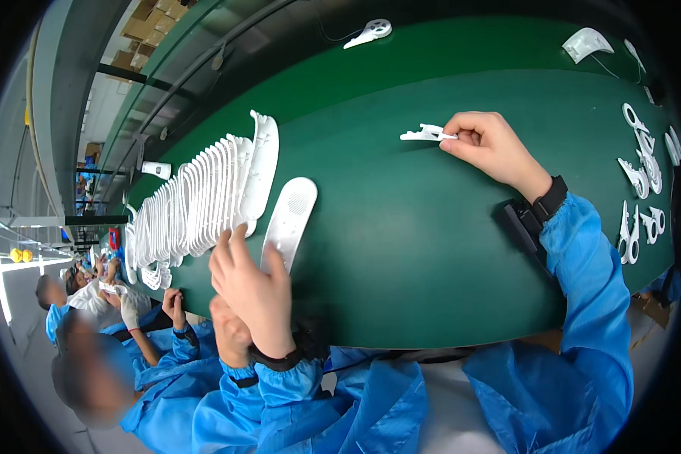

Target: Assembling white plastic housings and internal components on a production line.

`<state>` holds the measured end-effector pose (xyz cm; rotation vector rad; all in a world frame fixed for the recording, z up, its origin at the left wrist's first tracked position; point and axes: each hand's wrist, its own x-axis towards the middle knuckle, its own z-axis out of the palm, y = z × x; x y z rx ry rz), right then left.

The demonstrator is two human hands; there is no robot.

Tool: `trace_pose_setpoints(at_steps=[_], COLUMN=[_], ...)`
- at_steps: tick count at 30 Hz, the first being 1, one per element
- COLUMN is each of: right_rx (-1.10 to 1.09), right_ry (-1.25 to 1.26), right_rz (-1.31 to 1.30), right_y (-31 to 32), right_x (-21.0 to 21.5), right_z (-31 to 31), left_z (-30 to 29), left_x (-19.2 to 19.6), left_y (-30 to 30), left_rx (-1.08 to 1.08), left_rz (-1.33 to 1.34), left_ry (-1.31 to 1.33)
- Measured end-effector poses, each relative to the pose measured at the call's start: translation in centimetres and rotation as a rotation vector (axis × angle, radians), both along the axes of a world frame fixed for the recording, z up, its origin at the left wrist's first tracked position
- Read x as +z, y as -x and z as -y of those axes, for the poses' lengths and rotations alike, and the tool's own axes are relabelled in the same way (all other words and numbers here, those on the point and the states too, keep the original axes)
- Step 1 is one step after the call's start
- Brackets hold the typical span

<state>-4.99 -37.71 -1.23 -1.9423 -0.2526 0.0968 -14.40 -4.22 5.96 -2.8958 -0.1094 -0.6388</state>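
My right hand is closed in a pinch over the middle of the green table. Between its thumb and fingers is a small white plastic part with a cut-out, pointing left. My left hand is open on the left side, its fingers apart and reaching towards the row of shells. Its thumb lies over the lower end of a long white rounded plastic shell with a patch of small holes. Whether the thumb touches the shell, I cannot tell. Many similar white shells stand packed in a row just beyond the fingers.
White ring-ended parts lie along the right edge of the green table. A white part with a wheel-like end and a curved white cover are at the back. A co-worker's hand is close beside my left wrist.
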Motion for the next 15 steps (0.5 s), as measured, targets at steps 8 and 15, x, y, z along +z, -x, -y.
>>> trace_pose_setpoints(at_steps=[8,15], right_rx=[-0.027,-0.038], right_ry=[-0.025,-0.001], right_rz=[-0.004,0.094], right_y=[0.6,0.3], right_x=[-0.3,-0.3], right_z=[0.3,0.1], left_z=[1.1,4.1], left_x=[-2.8,-3.0], left_y=[-1.7,-2.6], left_rx=[0.004,-0.497], left_rz=[-0.232,-0.282], left_ry=[0.106,0.453])
